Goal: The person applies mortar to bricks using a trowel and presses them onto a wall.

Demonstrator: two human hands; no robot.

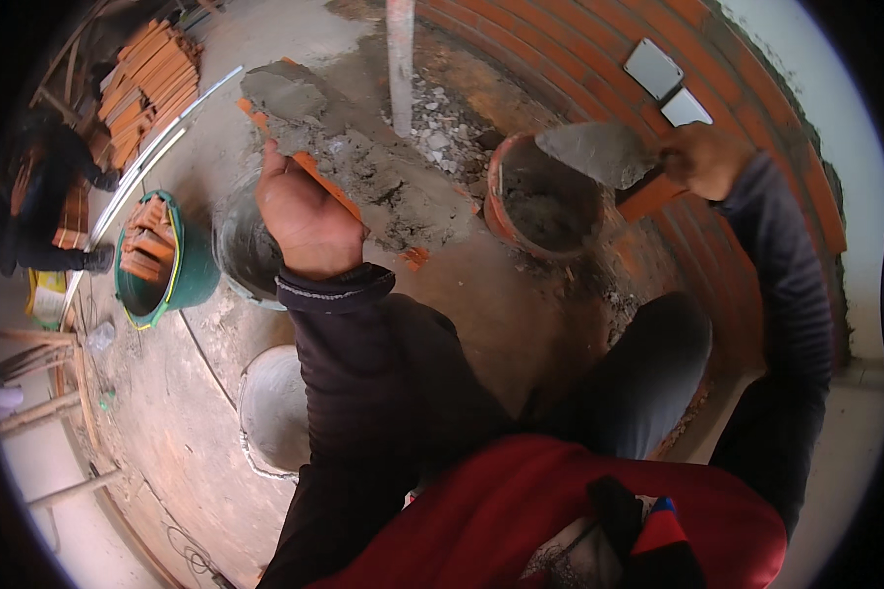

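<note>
My left hand (309, 216) is closed on an orange brick (326, 187), its palm and wrist facing up and its fingertips partly hidden. Grey mortar (388, 182) spreads just beyond the brick; where the brick's coating ends and the heap behind begins is hard to tell. At the right, my right hand (707, 162) grips a trowel (599, 154), the handle hidden in the fist. Its grey, mortar-smeared blade points left, above the rim of an orange bucket (494, 191) with mortar inside. Beneath that hand, the end of another orange brick (650, 196) shows beside the brick wall (580, 59).
A green bucket (196, 260) of broken bricks and a dark mortar bucket (228, 231) stand at left. Nearer me is a grey-coated bucket (275, 407). A pole (400, 69) rises beside rubble (447, 123). Stacked bricks (152, 83) and a person (49, 187) are at far left.
</note>
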